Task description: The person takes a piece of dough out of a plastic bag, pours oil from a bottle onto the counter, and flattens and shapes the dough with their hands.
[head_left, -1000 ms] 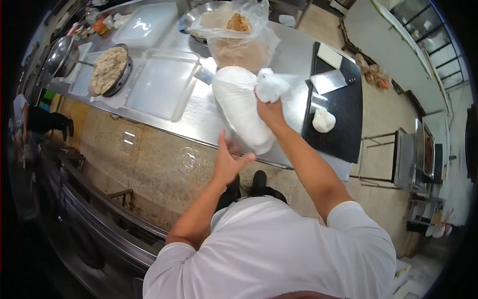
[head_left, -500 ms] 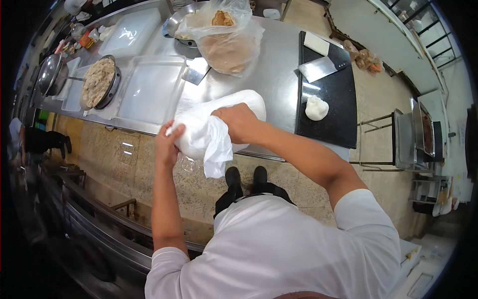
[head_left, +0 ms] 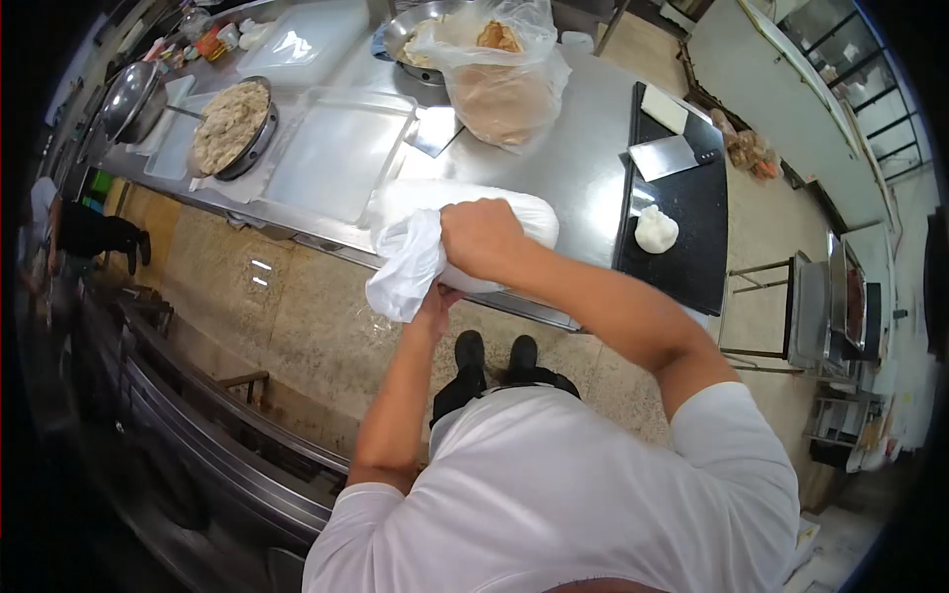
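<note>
A full white plastic bag (head_left: 529, 216) lies at the table's front edge, with its gathered loose end (head_left: 400, 269) hanging over the side. My right hand (head_left: 481, 237) is closed in a fist around the gathered part. Just below it, my left hand (head_left: 435, 304) is curled against the underside of the plastic, its fingers partly hidden. What the bag contains cannot be seen. To the right, a ball of white dough (head_left: 655, 230) sits on a black board (head_left: 677, 274). A cleaver (head_left: 664, 157) and a pale block (head_left: 664, 109) lie on the same board.
Behind the bag stand a clear plastic tray (head_left: 331, 163), a metal scraper (head_left: 433, 130) and a clear bag of brownish food (head_left: 504, 104). A pan of pale chunky mixture (head_left: 230, 128) is at the left. Another person (head_left: 94, 229) stands at far left.
My left hand has moved from the bag's left end to beneath my right fist. The loose plastic now hangs to the left of the fist. The view has shifted slightly.
</note>
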`<state>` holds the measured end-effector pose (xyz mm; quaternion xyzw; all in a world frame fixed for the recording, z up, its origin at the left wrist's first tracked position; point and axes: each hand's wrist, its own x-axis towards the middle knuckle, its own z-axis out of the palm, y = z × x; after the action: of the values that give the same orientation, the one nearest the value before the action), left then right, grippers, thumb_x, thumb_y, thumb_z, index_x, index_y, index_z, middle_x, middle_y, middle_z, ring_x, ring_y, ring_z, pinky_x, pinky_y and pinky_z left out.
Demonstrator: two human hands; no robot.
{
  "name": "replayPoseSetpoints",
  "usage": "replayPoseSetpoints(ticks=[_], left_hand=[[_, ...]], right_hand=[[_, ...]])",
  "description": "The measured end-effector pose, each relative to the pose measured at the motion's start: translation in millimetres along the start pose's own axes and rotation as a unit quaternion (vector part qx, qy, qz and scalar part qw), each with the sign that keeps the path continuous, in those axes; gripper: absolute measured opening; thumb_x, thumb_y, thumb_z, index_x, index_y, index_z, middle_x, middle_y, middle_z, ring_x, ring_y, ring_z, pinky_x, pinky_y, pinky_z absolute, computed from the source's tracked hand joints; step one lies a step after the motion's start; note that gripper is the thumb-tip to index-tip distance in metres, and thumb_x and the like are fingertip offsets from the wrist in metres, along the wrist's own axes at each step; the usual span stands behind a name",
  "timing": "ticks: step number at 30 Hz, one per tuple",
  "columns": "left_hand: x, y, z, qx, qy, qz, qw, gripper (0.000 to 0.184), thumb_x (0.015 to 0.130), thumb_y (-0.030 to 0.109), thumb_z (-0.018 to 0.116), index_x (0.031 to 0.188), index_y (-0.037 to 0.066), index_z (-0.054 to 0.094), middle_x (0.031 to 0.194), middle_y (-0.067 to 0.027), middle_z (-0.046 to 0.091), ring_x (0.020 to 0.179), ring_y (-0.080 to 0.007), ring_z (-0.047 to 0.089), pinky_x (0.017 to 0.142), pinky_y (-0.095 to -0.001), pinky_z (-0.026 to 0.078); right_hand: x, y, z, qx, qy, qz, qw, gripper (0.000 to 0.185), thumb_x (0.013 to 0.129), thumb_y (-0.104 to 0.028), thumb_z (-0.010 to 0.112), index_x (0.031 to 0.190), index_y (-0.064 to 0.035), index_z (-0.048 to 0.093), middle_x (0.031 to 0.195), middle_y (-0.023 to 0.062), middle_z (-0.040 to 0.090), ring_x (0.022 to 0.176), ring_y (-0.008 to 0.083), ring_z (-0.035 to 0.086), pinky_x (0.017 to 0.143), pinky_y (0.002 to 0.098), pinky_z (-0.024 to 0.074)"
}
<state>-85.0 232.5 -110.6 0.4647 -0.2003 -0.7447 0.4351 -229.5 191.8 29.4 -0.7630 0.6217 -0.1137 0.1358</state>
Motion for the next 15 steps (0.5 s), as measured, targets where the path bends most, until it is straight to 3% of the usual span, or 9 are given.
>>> replayPoseSetpoints(ticks=[2,3,5,7,9,10,12,13,15], left_hand=[[8.4,20.1,-0.5,-0.036,0.000,-0.020,0.999,0.038,0.097,0.023,0.066,0.132,0.011,0.055,0.112,-0.0091,0.065,0.093,-0.0189,0.066,0.059,-0.0358,0.058],[17.4,35.7,0.3,-0.036,0.000,-0.020,0.999,0.038,0.097,0.023,0.066,0.132,0.011,0.055,0.112,-0.0091,0.065,0.093,-0.0189,0.066,0.059,-0.0358,0.058],[36.9,62.4,0.2,0.208,-0.074,0.006,0.975,0.044,0.095,0.023,0.068,0.134,0.008,0.054,0.109,-0.0107,0.068,0.082,-0.0204,0.068,0.053,-0.0333,0.056],[49.2,56.7,-10.1,0.146,-0.082,0.029,0.985,0.047,0.094,0.024,0.070,0.134,0.006,0.053,0.104,-0.0093,0.068,0.078,-0.0200,0.068,0.055,-0.0326,0.056],[25.6,51.5,2.1,0.129,-0.007,0.077,0.989,0.060,0.092,0.030,0.074,0.138,0.003,0.045,0.104,-0.0096,0.064,0.084,-0.0203,0.067,0.062,-0.0350,0.058],[9.5,34.1,7.1,0.155,-0.002,0.042,0.987,0.065,0.091,0.037,0.075,0.139,0.008,0.043,0.110,-0.0088,0.061,0.088,-0.0200,0.064,0.069,-0.0382,0.057],[-31.2,-18.5,11.6,0.140,-0.017,-0.023,0.990,0.073,0.089,0.044,0.077,0.142,0.015,0.036,0.121,-0.0087,0.055,0.101,-0.0214,0.060,0.079,-0.0448,0.056],[-43.7,-38.7,18.6,0.097,-0.034,-0.051,0.993,0.077,0.089,0.045,0.077,0.145,0.016,0.032,0.128,-0.0094,0.052,0.109,-0.0231,0.058,0.083,-0.0482,0.056],[-47.0,-45.5,35.2,-0.018,-0.039,-0.053,0.998,0.078,0.088,0.045,0.078,0.145,0.017,0.033,0.132,-0.0099,0.051,0.116,-0.0255,0.056,0.087,-0.0510,0.055]], right_hand=[[8.3,0.9,-18.3,-0.104,-0.027,-0.092,0.990,0.019,0.078,-0.019,0.062,0.078,-0.0049,0.075,0.080,0.0188,0.073,0.076,0.0351,0.074,0.064,0.0457,0.0566],[10.5,2.8,-29.9,-0.120,-0.032,-0.137,0.983,0.022,0.081,-0.020,0.059,0.080,-0.0015,0.072,0.078,0.0192,0.072,0.069,0.0363,0.072,0.059,0.0468,0.0553],[19.2,8.7,-31.1,-0.135,-0.034,-0.150,0.979,0.021,0.079,-0.020,0.060,0.078,-0.0033,0.073,0.077,0.0186,0.073,0.071,0.0370,0.072,0.064,0.0472,0.0557],[32.0,21.4,-30.9,-0.146,-0.042,-0.166,0.974,0.019,0.077,-0.019,0.062,0.075,-0.0051,0.074,0.076,0.0179,0.073,0.074,0.0376,0.073,0.069,0.0477,0.0561],[40.1,42.4,-30.9,0.014,-0.068,-0.022,0.997,0.025,0.080,-0.021,0.062,0.085,0.0012,0.074,0.085,0.0238,0.073,0.085,0.0423,0.071,0.078,0.0487,0.0549],[42.4,47.6,-23.0,0.009,-0.065,-0.027,0.998,0.025,0.080,-0.021,0.062,0.085,0.0012,0.074,0.085,0.0238,0.073,0.085,0.0423,0.071,0.078,0.0487,0.0549],[40.6,61.0,9.8,0.330,0.081,0.157,0.927,0.041,0.088,-0.022,0.066,0.113,0.0099,0.064,0.101,0.0248,0.072,0.096,0.0337,0.069,0.081,0.0389,0.0544],[42.5,63.2,18.2,0.358,0.057,0.205,0.909,0.057,0.093,-0.028,0.065,0.129,0.0142,0.052,0.119,0.0261,0.066,0.109,0.0269,0.064,0.085,0.0354,0.0527],[37.5,55.9,24.3,0.434,0.035,0.240,0.868,0.059,0.092,-0.027,0.067,0.129,0.0159,0.050,0.120,0.0281,0.065,0.111,0.0293,0.064,0.087,0.0359,0.0525]])
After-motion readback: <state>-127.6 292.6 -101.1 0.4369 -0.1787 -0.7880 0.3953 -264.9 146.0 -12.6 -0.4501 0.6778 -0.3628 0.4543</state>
